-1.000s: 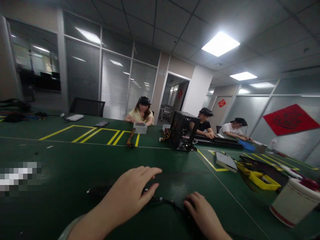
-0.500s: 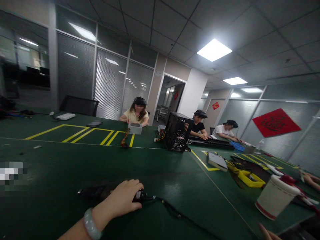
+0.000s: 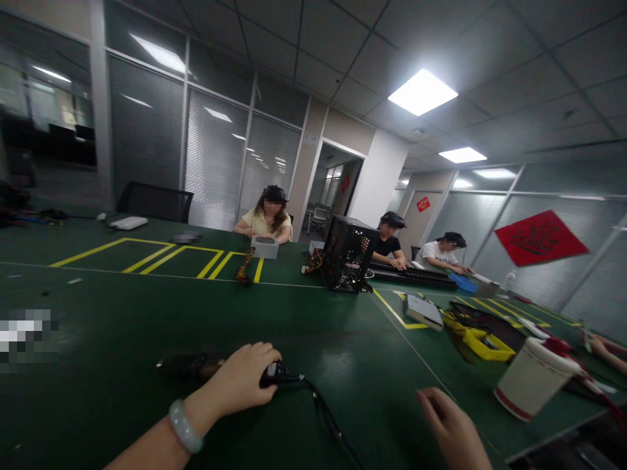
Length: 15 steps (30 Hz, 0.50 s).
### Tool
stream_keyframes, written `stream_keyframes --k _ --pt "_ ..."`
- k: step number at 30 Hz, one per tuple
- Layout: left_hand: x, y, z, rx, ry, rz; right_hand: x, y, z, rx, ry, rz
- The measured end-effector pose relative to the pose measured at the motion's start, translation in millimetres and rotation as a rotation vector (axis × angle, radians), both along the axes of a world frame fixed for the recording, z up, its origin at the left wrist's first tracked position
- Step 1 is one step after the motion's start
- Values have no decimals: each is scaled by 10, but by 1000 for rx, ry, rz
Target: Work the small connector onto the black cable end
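My left hand (image 3: 247, 373) lies over a black corded electric screwdriver (image 3: 196, 365) and grips it near its cord end. The tool lies flat along the table, its bright metal tip pointing left. Its black cable (image 3: 323, 405) leaves the right end and runs down past the lower edge of the picture. My right hand (image 3: 453, 427) is above the table at the lower right, fingers loosely bent and a little apart, with nothing visible in it. Some of its fingers are hidden from view. The cable lies to its left, untouched.
A white cup (image 3: 531, 382) stands at the right, near a yellow tray (image 3: 490, 346) and a grey box-shaped part (image 3: 424, 311). Farther back are a black computer case (image 3: 349, 254) and a grey power supply (image 3: 264, 247). Several people sit around the green table (image 3: 171, 313).
My right hand has come up and left from the lower right corner, further into view. My left hand keeps its grip on the electric screwdriver, almost unmoved. The view has shifted slightly.
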State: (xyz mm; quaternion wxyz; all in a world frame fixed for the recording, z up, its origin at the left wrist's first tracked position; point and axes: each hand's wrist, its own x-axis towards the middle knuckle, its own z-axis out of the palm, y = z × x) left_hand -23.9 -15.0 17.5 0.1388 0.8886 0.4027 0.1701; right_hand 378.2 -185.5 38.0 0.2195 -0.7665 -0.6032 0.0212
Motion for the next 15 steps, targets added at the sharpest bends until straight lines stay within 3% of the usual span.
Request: stream_keyframes --k 4,8,11,15 --pt "-39 -24 20 -30 5 8 -790 664 27 -17 15 351" --pt "-129 -3 20 1 21 50 -1473 972 134 -136 -55 575" --pt "-209 45 26 3 33 88 -1695 1131 142 -184 -124 667" --pt "-272 93 35 -28 43 127 -1757 1267 92 -280 -164 667"
